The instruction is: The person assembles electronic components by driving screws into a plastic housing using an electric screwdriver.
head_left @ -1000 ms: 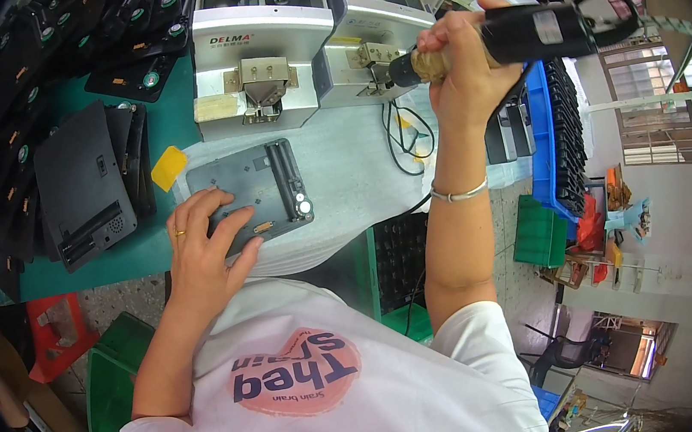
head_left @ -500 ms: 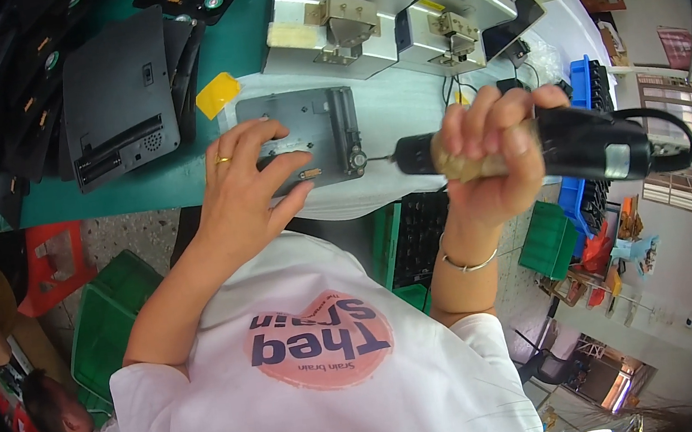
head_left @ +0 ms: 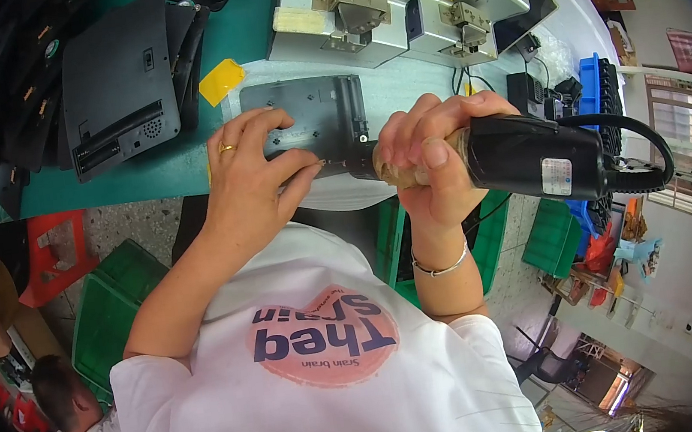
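Observation:
My right hand (head_left: 435, 153) is wrapped round a black electric screwdriver (head_left: 533, 154), on a part bound with yellowish tape. The tool lies nearly level, its bit pointing left toward my left fingertips. My left hand (head_left: 248, 176) rests over a dark grey plastic housing (head_left: 310, 99) lying on the table in front of me. Its thumb and forefinger are pinched together at the bit's tip, over the housing's near edge; whatever sits between them is too small to make out. My hands and the screwdriver's nose cover the near part of the housing.
Stacked dark housings (head_left: 118, 80) fill the left of the green table (head_left: 127, 188), beside a yellow piece (head_left: 221, 81). Two pale machines with metal brackets (head_left: 359, 7) stand behind. Blue bins (head_left: 598, 86) are at right, green crates (head_left: 121, 282) below. Another person (head_left: 65, 393) sits at lower left.
My right hand has brought the screwdriver left, so its bit now reaches my left fingertips. My left thumb and forefinger have closed from a spread position.

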The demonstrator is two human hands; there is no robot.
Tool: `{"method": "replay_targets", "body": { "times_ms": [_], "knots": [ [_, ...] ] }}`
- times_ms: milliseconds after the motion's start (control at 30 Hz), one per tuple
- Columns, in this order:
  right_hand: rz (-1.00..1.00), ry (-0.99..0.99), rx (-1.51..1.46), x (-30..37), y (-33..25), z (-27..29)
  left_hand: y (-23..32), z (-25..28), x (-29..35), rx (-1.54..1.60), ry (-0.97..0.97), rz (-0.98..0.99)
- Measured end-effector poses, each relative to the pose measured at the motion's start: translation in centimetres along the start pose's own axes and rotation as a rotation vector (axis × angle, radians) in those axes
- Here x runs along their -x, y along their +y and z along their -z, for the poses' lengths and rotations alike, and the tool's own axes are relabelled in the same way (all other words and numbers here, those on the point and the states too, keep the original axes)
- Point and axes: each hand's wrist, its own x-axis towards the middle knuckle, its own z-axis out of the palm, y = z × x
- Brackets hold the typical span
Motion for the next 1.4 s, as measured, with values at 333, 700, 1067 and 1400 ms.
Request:
{"method": "replay_targets", "body": {
  "times_ms": [333,700,1067,1400],
  "knots": [
    [-0.023,-0.020,0.013,0.1,0.8,-0.1,-0.1,-0.1,0.1,0.011,0.006,0.006],
    [-0.040,-0.265,0.277,-0.6,1.2,-0.7,-0.5,0.1,0.2,0.028,-0.014,0.000],
    [-0.093,-0.293,0.336,-0.6,1.5,-0.8,-0.7,-0.3,0.6,0.057,0.009,-0.001],
    [0.005,-0.104,0.243,0.5,2.1,-2.5,-0.5,0.1,0.0,0.092,-0.013,-0.011]
  ]
}}
